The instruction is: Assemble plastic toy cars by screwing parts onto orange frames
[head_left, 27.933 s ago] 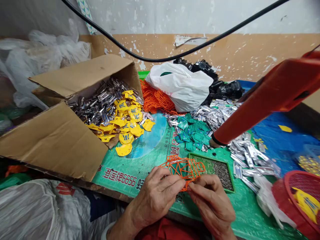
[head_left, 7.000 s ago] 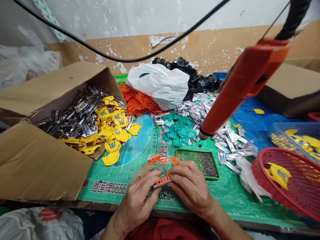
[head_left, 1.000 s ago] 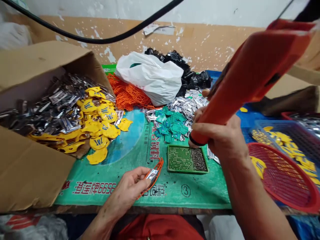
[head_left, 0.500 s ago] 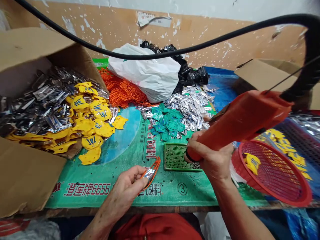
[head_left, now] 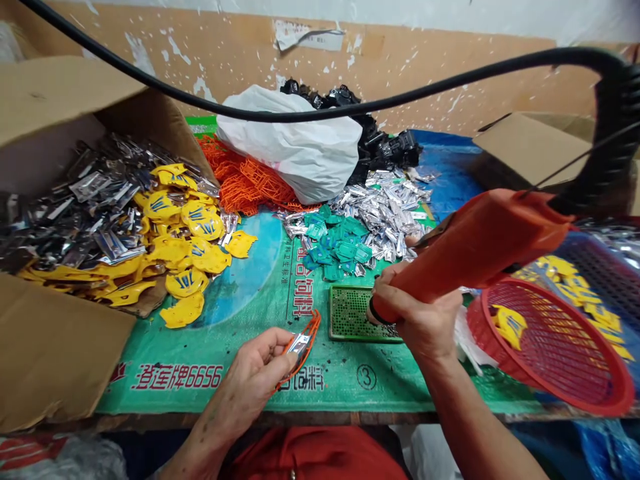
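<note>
Near the table's front edge my left hand (head_left: 263,367) pinches an orange plastic frame (head_left: 314,327) together with a small silver-and-white part (head_left: 299,344). My right hand (head_left: 425,313) is wrapped round a red-orange power tool (head_left: 480,240), which slants down to the left. The tool's lower end is over the green perforated tray (head_left: 350,313); its tip is hidden by my hand. Small dark screws lie in the tray. Behind it are a heap of teal pieces (head_left: 337,243) and a pile of silver parts (head_left: 387,207).
A cardboard box (head_left: 60,347) with dark parts and yellow pieces (head_left: 185,253) stands left. At right is a red basket (head_left: 555,353). A black hose (head_left: 300,115) crosses above a white bag (head_left: 295,143). Orange frames (head_left: 245,180) and black parts (head_left: 395,150) lie behind.
The upper end of the power tool has dipped slightly, and its hose has shifted with it. Both hands keep their holds. The whole view has shifted a little.
</note>
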`<action>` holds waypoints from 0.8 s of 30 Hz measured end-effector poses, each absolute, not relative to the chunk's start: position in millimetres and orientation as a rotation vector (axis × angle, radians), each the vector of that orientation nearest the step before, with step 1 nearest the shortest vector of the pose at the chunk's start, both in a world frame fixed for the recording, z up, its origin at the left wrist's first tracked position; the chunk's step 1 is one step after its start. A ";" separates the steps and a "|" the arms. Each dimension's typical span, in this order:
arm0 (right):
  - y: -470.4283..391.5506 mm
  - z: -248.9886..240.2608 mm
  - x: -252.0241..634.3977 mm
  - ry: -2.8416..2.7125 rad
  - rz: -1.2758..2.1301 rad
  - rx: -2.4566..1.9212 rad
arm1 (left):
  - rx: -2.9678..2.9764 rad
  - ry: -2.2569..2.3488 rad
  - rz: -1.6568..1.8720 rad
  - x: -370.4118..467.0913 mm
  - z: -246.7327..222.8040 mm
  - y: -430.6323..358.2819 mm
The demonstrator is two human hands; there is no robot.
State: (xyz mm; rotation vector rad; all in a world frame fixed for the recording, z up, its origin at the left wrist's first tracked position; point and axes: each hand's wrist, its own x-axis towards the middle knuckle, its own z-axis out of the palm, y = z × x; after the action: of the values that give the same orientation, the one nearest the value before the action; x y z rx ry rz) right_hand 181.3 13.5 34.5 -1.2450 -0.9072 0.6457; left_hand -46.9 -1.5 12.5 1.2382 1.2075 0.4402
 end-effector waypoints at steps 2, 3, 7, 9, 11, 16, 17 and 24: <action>13.2 34.4 181.4 -0.923 0.647 -1.245 | 1.236 1.206 0.442 -47.1 11.7 -2.0; 13.1 34.6 181.2 -0.928 0.643 -1.249 | 1.233 1.205 0.442 -47.3 11.3 -2.3; 13.0 36.3 179.8 -0.926 0.615 -1.265 | 1.227 1.199 0.441 -47.5 11.0 -3.2; 13.1 37.7 178.7 -0.924 0.609 -1.269 | 1.226 1.198 0.441 -47.0 11.9 -2.9; 13.1 39.0 177.6 -0.925 0.613 -1.266 | 1.227 1.200 0.442 -46.4 13.4 -2.3; 12.6 39.9 176.1 -0.927 0.620 -1.259 | 1.200 1.183 0.448 -45.7 17.2 -3.9; 12.5 39.2 176.3 -0.920 0.624 -1.260 | 1.196 1.173 0.448 -45.7 17.9 -4.7; 12.9 40.1 183.0 -0.845 0.666 -1.203 | 1.229 1.149 0.428 -41.7 21.2 -6.6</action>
State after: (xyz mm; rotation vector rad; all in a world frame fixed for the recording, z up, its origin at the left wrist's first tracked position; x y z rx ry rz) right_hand 183.0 12.9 40.1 -1.2031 -0.8452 0.6658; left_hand -41.7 -6.6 21.2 1.2295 1.1486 0.4284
